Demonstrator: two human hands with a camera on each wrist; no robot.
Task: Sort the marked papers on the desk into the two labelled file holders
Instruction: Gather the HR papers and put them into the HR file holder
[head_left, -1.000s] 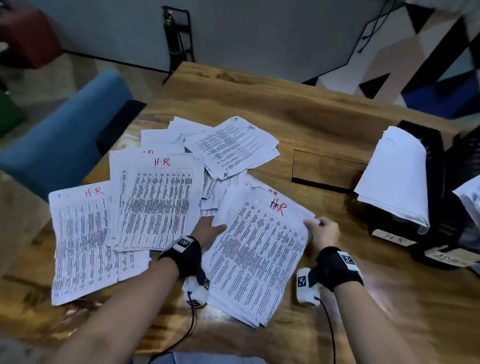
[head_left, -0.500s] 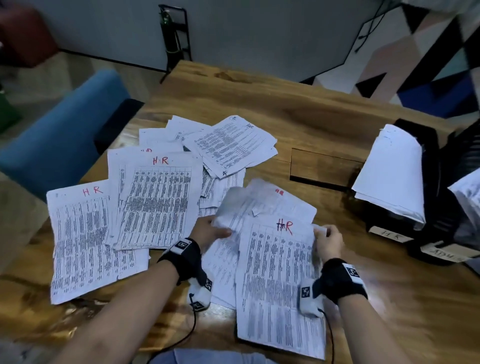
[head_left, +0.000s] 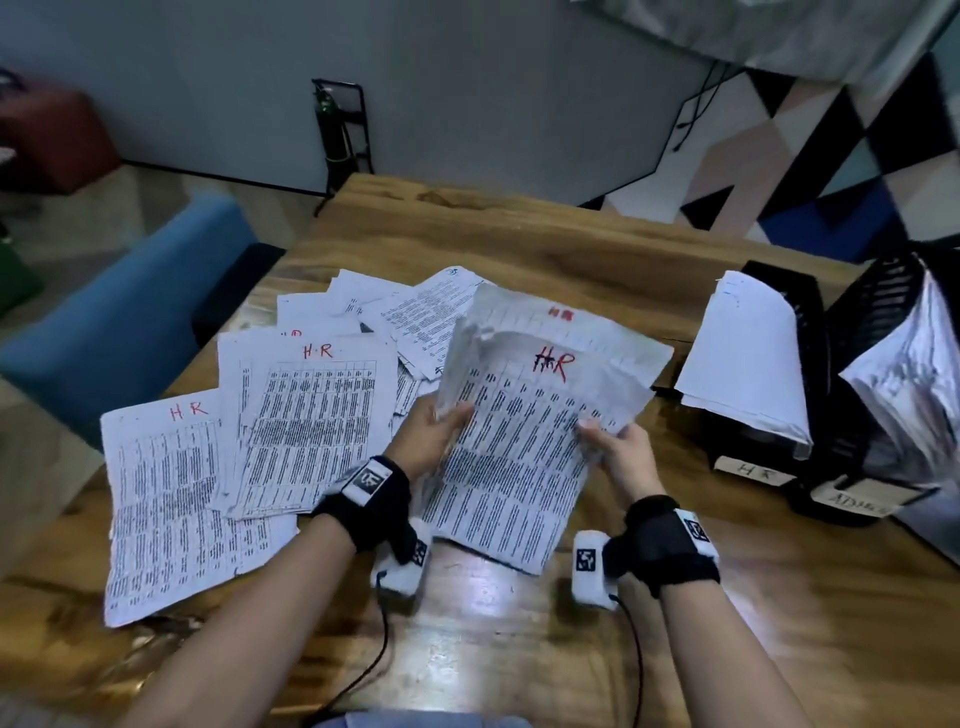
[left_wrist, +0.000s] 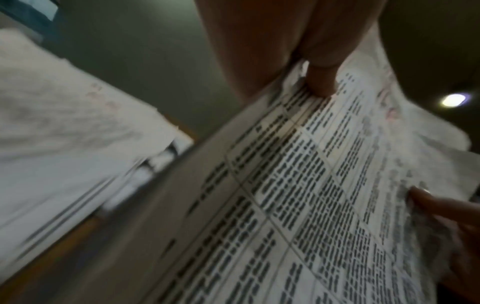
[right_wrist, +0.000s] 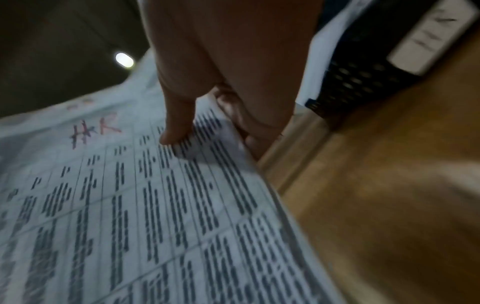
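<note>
Hands lift a sheaf (head_left: 524, 415) of printed sheets off the desk (head_left: 519, 639); left hand (head_left: 434, 434) pinches its left edge, right hand (head_left: 621, 452) its right edge, likely to keep the pages squared; top sheet reads HR, so it probably belongs in the HR holder (head_left: 769, 457) at right; more papers (head_left: 311, 415) lie at left.

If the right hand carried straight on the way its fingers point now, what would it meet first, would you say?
Probably the held HR papers that the right hand already pinches; beyond them, the scattered sheets on the desk. Depth is unclear.
</note>
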